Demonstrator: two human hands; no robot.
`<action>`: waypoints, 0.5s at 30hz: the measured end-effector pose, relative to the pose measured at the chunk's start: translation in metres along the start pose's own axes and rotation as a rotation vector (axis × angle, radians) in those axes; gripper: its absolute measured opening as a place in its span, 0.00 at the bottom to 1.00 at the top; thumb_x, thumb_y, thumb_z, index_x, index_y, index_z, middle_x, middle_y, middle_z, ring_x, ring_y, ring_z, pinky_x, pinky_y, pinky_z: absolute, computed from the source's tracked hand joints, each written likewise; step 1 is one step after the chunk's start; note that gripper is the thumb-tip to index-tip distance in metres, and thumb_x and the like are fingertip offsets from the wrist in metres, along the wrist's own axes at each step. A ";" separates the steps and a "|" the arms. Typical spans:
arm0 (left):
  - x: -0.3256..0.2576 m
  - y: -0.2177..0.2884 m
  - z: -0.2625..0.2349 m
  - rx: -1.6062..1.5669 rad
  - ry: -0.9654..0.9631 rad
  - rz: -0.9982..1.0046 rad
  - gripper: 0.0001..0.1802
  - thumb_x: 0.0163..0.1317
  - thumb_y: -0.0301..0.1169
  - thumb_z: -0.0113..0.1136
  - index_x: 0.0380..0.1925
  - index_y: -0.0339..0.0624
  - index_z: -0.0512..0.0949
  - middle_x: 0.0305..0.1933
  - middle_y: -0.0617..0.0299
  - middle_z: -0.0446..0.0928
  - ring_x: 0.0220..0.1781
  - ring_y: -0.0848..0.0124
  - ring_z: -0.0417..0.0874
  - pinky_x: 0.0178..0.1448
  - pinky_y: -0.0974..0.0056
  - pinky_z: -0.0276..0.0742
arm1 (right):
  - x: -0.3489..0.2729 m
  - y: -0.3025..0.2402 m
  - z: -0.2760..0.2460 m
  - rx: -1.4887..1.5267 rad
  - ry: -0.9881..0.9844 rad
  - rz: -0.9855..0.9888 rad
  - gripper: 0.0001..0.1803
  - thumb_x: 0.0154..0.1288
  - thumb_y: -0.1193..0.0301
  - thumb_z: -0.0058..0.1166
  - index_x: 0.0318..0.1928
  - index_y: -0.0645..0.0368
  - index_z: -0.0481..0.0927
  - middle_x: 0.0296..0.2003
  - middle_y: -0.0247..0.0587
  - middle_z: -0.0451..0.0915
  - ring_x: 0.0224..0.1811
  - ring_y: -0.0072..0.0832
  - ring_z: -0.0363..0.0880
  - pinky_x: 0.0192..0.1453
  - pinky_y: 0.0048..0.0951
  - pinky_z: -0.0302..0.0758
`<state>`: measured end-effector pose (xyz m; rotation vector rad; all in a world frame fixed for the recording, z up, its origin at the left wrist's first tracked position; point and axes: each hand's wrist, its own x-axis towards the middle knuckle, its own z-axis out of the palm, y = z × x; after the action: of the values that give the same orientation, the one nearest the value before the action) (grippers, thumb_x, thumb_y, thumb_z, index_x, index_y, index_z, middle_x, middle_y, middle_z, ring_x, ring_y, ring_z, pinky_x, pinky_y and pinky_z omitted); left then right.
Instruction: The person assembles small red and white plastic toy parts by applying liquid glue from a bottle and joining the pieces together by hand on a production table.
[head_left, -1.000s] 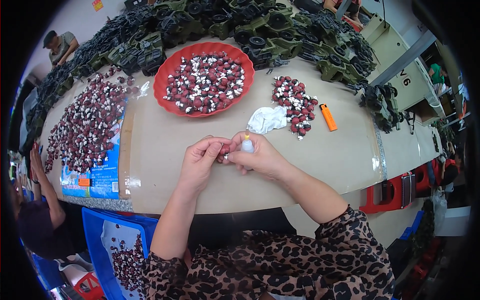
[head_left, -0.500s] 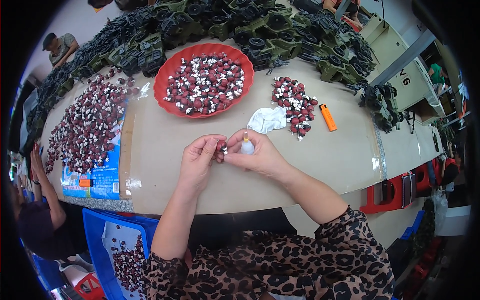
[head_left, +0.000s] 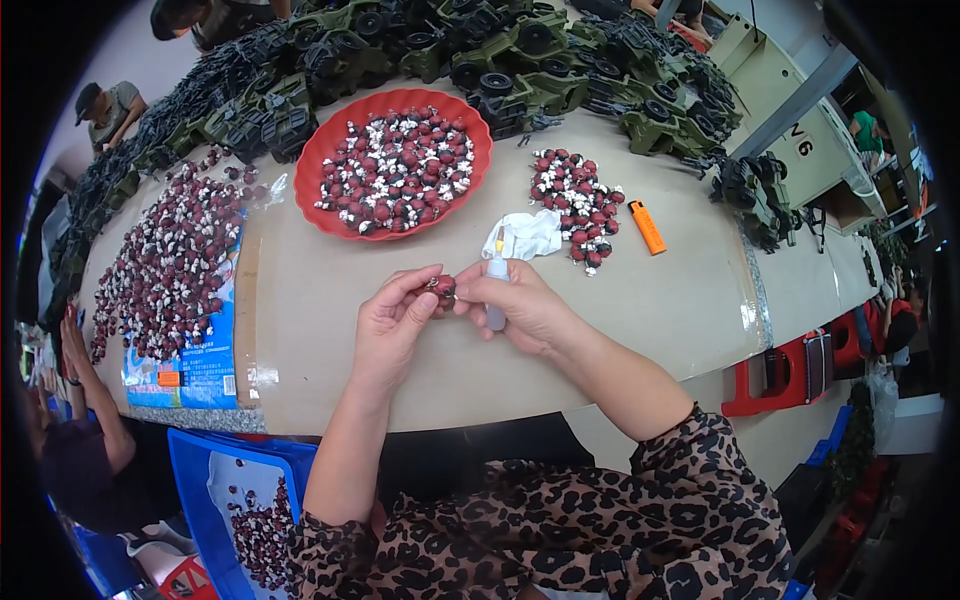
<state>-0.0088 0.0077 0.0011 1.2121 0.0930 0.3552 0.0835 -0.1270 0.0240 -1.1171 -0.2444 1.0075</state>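
Between thumb and fingers, my left hand (head_left: 393,318) pinches a small dark red and black figurine (head_left: 444,284). My right hand (head_left: 532,308) is closed around a small clear squeeze bottle (head_left: 496,268) with a yellowish tip pointing up, and its thumb and fingertips also reach the figurine's right side. Beyond the hands stands a red scalloped bowl (head_left: 309,190) full of similar red, black and white figurines. A crumpled white cloth (head_left: 535,232) lies beside a small pile of figurines (head_left: 578,195). To its right rests an orange lighter (head_left: 647,228).
A large heap of figurines (head_left: 165,265) covers the left side, partly on a blue printed sheet (head_left: 210,365). Green toy vehicles (head_left: 540,60) are stacked along the far edge. A blue crate (head_left: 195,490) with figurines stands below left. Other people (head_left: 100,470) sit nearby.
The bottle in my right hand has shifted so more of its body shows below the thumb. The figurine has turned in my fingers. The view has moved slightly.
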 end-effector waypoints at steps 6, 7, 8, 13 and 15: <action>0.000 0.004 -0.001 -0.052 -0.001 -0.056 0.11 0.55 0.25 0.52 0.39 0.35 0.72 0.33 0.62 0.74 0.34 0.77 0.74 0.39 0.73 0.70 | -0.001 -0.001 0.003 -0.001 -0.044 0.060 0.09 0.52 0.70 0.52 0.30 0.62 0.73 0.22 0.37 0.75 0.17 0.15 0.68 0.15 0.17 0.65; 0.000 0.004 -0.002 -0.055 0.015 -0.055 0.10 0.55 0.25 0.52 0.38 0.35 0.72 0.32 0.63 0.75 0.34 0.78 0.74 0.39 0.73 0.70 | -0.001 -0.001 0.003 -0.024 -0.048 0.033 0.08 0.52 0.70 0.52 0.30 0.61 0.73 0.22 0.37 0.75 0.17 0.16 0.68 0.16 0.17 0.65; 0.000 0.003 -0.003 -0.055 0.014 -0.056 0.10 0.55 0.25 0.52 0.38 0.35 0.72 0.32 0.63 0.75 0.34 0.78 0.74 0.39 0.73 0.70 | -0.001 -0.001 0.003 -0.047 -0.051 0.007 0.07 0.53 0.70 0.52 0.29 0.61 0.73 0.23 0.38 0.75 0.17 0.16 0.69 0.16 0.17 0.64; 0.000 0.004 -0.001 -0.045 -0.025 0.050 0.08 0.53 0.22 0.53 0.34 0.34 0.73 0.35 0.62 0.71 0.35 0.76 0.74 0.41 0.72 0.72 | -0.002 -0.004 0.001 -0.053 -0.102 0.006 0.07 0.52 0.70 0.53 0.30 0.60 0.73 0.23 0.38 0.75 0.17 0.15 0.69 0.16 0.17 0.64; -0.001 0.006 0.000 -0.057 -0.032 0.053 0.07 0.53 0.22 0.53 0.34 0.34 0.73 0.35 0.62 0.70 0.36 0.75 0.74 0.41 0.72 0.73 | -0.002 -0.004 0.000 -0.069 -0.120 0.003 0.07 0.52 0.71 0.53 0.30 0.60 0.73 0.24 0.38 0.75 0.17 0.15 0.69 0.17 0.17 0.64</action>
<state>-0.0110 0.0088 0.0069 1.1645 0.0231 0.3828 0.0840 -0.1289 0.0282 -1.1210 -0.3764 1.0767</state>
